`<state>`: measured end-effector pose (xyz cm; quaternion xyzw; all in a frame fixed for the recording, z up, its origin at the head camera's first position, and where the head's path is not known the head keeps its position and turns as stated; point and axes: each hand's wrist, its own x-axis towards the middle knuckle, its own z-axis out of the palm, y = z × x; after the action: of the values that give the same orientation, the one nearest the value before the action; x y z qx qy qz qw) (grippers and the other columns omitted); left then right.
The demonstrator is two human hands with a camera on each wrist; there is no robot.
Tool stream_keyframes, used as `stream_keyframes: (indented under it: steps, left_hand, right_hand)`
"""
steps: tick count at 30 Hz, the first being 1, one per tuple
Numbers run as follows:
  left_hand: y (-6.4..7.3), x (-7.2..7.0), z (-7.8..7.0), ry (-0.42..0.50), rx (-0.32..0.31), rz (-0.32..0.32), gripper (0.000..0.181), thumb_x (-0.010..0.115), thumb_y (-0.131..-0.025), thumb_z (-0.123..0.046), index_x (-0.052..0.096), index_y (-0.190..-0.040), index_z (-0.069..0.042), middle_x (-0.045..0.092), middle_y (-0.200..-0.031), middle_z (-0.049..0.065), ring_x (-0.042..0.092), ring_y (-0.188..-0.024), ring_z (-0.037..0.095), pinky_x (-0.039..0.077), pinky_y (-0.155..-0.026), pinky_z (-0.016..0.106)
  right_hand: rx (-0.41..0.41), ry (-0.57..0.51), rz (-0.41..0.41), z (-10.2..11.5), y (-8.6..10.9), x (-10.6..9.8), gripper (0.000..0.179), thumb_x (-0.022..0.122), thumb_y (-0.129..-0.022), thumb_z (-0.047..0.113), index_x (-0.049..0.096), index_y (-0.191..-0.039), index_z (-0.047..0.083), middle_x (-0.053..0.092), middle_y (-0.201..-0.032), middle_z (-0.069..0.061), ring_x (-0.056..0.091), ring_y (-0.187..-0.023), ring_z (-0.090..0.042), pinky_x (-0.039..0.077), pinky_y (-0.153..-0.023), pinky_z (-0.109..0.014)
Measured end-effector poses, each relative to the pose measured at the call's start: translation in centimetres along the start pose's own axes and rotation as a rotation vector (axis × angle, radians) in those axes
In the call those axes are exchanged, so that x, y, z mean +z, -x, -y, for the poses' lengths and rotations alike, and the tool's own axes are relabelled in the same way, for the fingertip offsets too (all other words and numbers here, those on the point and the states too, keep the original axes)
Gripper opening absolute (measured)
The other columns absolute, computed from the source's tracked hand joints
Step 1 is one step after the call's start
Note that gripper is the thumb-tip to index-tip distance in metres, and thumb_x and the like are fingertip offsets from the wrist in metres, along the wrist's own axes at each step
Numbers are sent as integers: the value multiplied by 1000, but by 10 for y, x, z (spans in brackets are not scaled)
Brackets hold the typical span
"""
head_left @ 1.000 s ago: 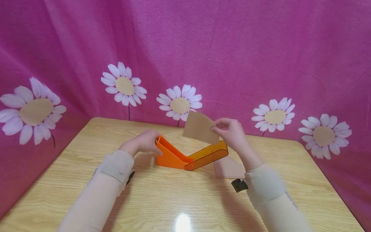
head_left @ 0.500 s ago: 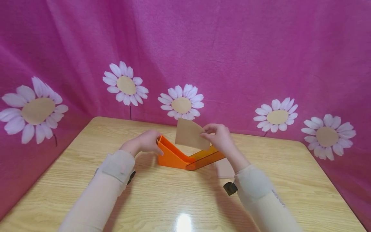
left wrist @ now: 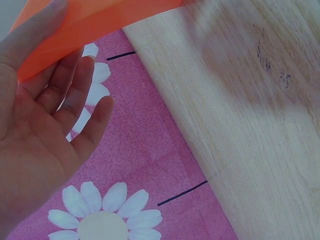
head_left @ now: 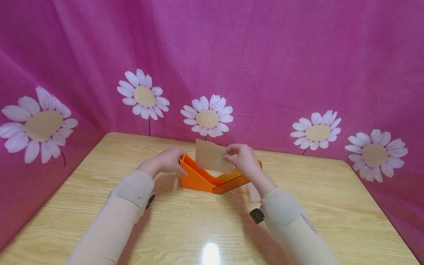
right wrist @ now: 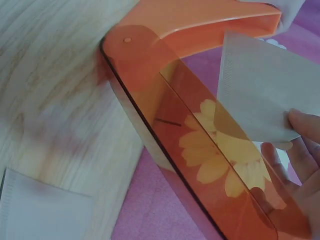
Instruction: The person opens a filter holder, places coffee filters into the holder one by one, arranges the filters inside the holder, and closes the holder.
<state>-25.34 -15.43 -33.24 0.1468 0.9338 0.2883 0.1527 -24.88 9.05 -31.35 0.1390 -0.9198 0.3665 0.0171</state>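
Observation:
An orange plastic holder [head_left: 195,178] with a hinged, see-through amber lid [head_left: 236,183] rests on the table, its lid swung out to the right. My left hand [head_left: 165,162] grips the holder's tall back end; thumb and fingers lie on either side of the orange wall [left wrist: 115,17] in the left wrist view. Between thumb and fingers, my right hand [head_left: 244,160] pinches one corner of a brown paper coffee filter [head_left: 212,156]. This filter hangs just above the holder's open trough, its crimped edge showing in the right wrist view.
More filter paper [right wrist: 45,207] lies on the wooden table [head_left: 185,224] right of the holder, partly hidden by my right wrist in the head view. A pink cloth [head_left: 258,66] printed with daisies hangs behind the table and at both sides.
My right hand has carried the coffee filter left and down, from over the lid to over the orange trough. My left hand stays on the holder.

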Motion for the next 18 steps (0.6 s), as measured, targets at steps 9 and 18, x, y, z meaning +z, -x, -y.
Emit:
stream_keyframes:
  steps: [9, 18]
  left_hand:
    - [-2, 1, 3, -16, 35, -1, 32, 77, -74, -9, 65, -103, -3, 66, -94, 5, 56, -81, 19, 48, -85, 34]
    - [0, -1, 1, -34, 68, -14, 29, 77, -73, -8, 64, -98, -3, 65, -89, 5, 54, -78, 18, 48, -80, 32]
  right_hand:
    - [41, 4, 65, 0, -3, 14, 14, 68, -84, 12, 68, -96, 4, 70, -94, -11, 60, -94, -25, 51, -74, -32]
    - [2, 23, 69, 2, -4, 22, 12, 68, -83, 10, 68, -93, 3, 70, -90, -12, 62, -91, -26, 50, -79, -37]
